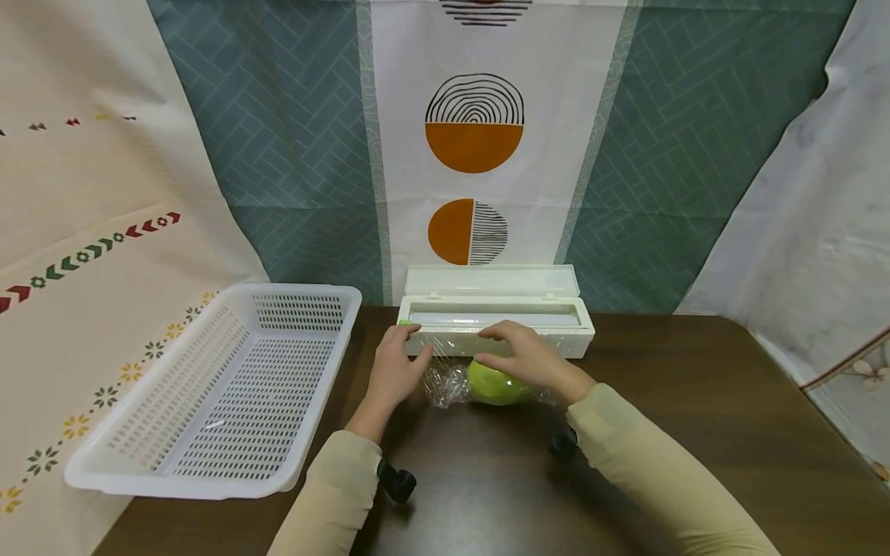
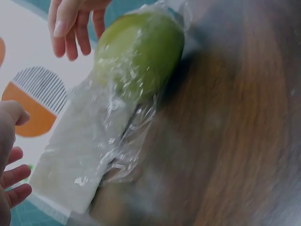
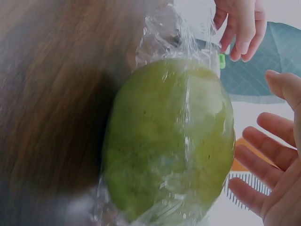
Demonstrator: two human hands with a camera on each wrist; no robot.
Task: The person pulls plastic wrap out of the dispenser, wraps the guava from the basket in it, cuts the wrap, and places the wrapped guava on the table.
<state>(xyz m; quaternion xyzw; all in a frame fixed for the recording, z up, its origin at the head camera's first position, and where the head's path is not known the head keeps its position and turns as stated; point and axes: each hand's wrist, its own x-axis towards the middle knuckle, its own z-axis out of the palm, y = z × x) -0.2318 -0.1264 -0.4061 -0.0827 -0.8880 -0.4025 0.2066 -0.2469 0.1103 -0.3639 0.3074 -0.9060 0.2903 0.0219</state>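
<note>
A smooth green fruit [image 1: 497, 388] lies on the table with clear cling film [image 1: 448, 386] over it; in the right wrist view the film clings to its skin with creases. Crumpled film spreads left of the fruit and up over the front of a white cling film dispenser [image 1: 566, 344]. The dispenser's lid [image 1: 494, 280] stands raised, showing the pale roll inside. My left hand [image 1: 395, 369] hovers at the dispenser's left front corner, fingers loosely bent and holding nothing. Just above the fruit is my right hand [image 1: 524, 357], fingers spread and relaxed, apart from the fruit in the right wrist view.
To the left stands a white perforated plastic basket [image 1: 351, 324] with a small white scrap [image 1: 215, 424] on its floor. A green piece [image 3: 222, 61] shows at the dispenser's left end. Behind the dark wooden table [image 1: 480, 479] hangs a patterned cloth [image 1: 299, 154].
</note>
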